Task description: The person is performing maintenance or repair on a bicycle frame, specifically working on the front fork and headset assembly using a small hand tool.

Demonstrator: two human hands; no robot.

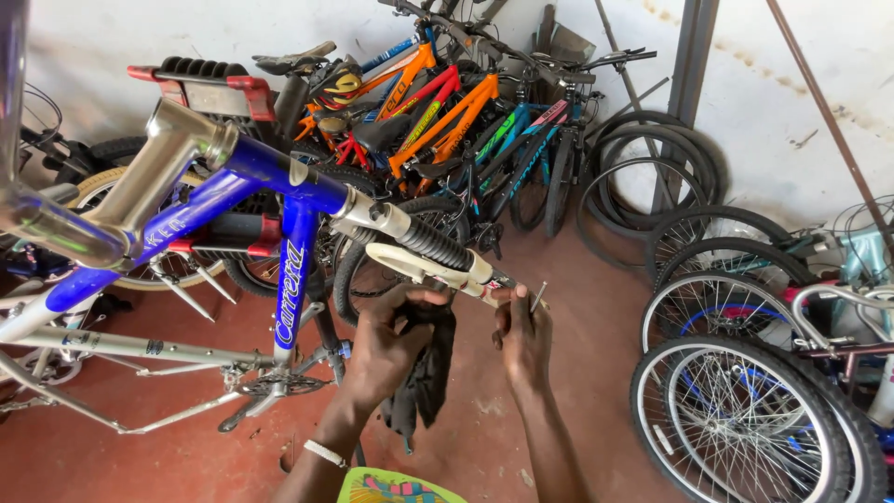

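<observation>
Cream-and-black suspension fork [438, 259] is sticking out from the blue and silver bike frame [279, 214], which is sitting raised up and tilted at the left of the view, above the reddish floor [577, 326]. Both hands are working at the lower end of that fork leg. The left hand [391, 340] is gripping a dark rag [428, 373] and pressing it up against the underside of the fork, with the rag hanging down below the fist. The right hand [523, 340] is closed around the very tip of the fork, fingers curled on it, with a thin metal bit [537, 296] poking up just beside the thumb; can't tell exactly what that is. There's a pale wristband [326, 453] on the left wrist. Behind the fork, a bunch of orange, red and teal bikes [447, 112] are leaning against the white wall [764, 102]. Loose tyres [652, 177] are stacked by the wall, and spoked wheels [736, 401] are crowding the right side.
</observation>
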